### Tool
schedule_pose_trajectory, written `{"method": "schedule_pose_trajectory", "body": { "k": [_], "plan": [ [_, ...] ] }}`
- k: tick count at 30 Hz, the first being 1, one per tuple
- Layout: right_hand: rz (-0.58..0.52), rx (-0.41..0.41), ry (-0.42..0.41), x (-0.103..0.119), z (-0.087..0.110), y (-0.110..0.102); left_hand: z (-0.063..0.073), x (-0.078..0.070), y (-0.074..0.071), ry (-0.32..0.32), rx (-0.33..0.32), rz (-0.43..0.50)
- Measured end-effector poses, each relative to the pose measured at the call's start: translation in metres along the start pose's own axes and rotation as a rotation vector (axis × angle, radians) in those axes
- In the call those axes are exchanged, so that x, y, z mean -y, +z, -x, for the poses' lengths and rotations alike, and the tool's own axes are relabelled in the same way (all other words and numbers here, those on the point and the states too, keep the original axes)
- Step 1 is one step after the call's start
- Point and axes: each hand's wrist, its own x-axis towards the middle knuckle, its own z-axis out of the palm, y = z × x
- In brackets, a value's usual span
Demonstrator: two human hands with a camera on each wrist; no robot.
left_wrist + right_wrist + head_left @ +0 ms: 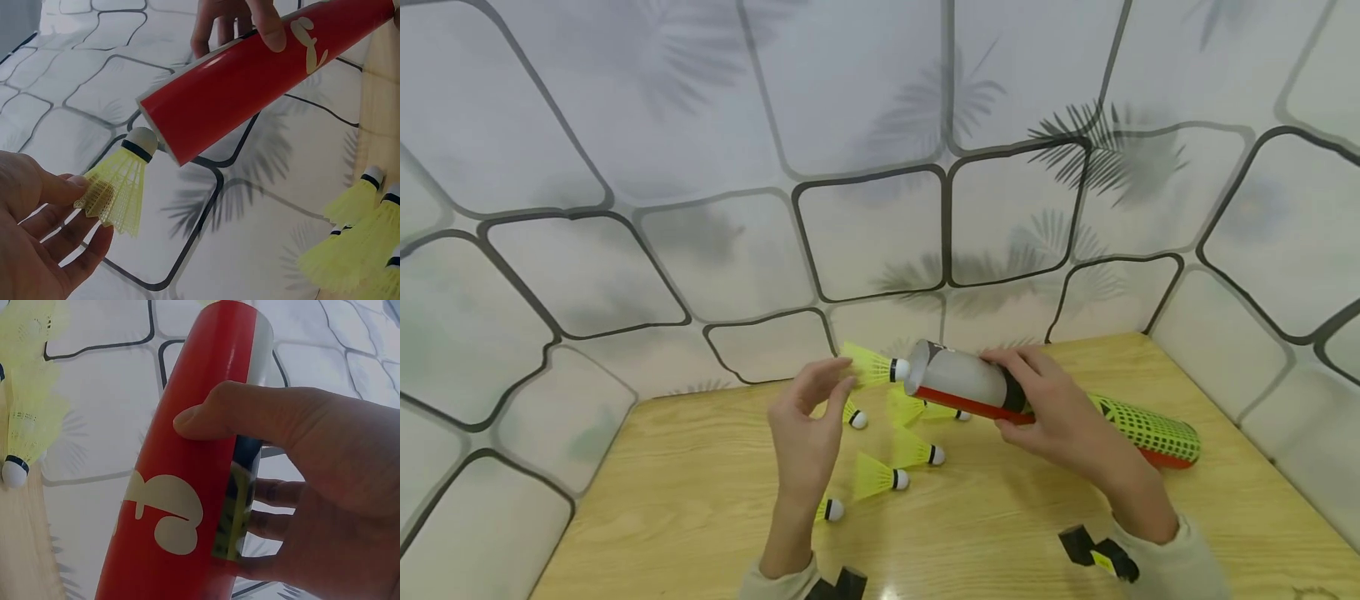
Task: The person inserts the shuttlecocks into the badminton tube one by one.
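Note:
My left hand (808,429) pinches a yellow shuttlecock (119,184) by its skirt, thumb on one side and fingers on the other. Its white cork points right, right at the mouth of a shuttlecock tube (958,379). That tube is red with white lettering on one side and has a grey and green patterned face. Round the tube's middle, my right hand (1060,408) grips it, holding it tilted above the table with its mouth toward the left hand. In the right wrist view the thumb lies across the red side, while the fingers wrap the far side.
Several yellow shuttlecocks (874,477) lie on the wooden table (685,492) below the hands, mostly with corks to the right. Behind and at both sides stands patterned cloth (872,233) with dark outlines and leaf prints.

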Motion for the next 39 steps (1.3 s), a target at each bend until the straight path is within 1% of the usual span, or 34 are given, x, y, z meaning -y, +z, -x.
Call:
{"method": "schedule_pose_trajectory", "body": {
  "k": [7,11,15,23,28,34,39],
  "plan": [
    [-0.01,0.004,-0.024,0.005,-0.001,0.003,0.005,0.0,0.014,0.082,0.048,-0.023],
    [-0.016,0.013,-0.03,0.007,-0.003,0.004,0.008,0.002,0.02,0.109,0.07,-0.019],
    [-0.012,0.02,-0.024,0.007,-0.004,0.005,0.011,0.003,0.024,0.122,0.094,-0.025],
    [-0.001,0.017,-0.019,0.005,-0.003,0.007,0.017,0.002,0.036,0.113,0.164,-0.026],
    [0.001,0.006,-0.018,0.004,-0.004,0.007,0.018,0.001,0.043,0.093,0.187,-0.017],
    [0.006,-0.006,-0.023,0.004,-0.003,0.007,0.021,0.0,0.046,0.045,0.218,0.0],
    [0.006,-0.008,-0.023,0.002,-0.003,0.007,0.021,0.0,0.047,0.027,0.242,0.006]
  ]
}}
